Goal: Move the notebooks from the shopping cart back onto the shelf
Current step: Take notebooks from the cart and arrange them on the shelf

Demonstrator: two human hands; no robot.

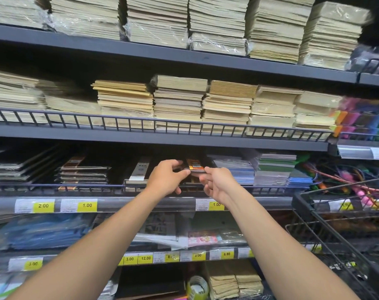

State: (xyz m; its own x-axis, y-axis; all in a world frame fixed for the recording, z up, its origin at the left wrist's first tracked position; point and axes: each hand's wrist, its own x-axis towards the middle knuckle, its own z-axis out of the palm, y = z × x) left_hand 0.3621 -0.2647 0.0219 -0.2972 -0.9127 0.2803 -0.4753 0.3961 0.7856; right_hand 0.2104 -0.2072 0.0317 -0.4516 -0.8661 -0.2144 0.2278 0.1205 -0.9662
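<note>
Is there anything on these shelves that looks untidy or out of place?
Yes. On the middle shelf, the tan stack has notebooks jutting out unevenly. Coloured cords lie tangled, right of the notebook that the left hand and right hand hold.

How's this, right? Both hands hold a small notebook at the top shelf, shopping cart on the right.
Not the top shelf: head view shows left hand and right hand holding the notebook at the third shelf down, shopping cart on the right.
</note>
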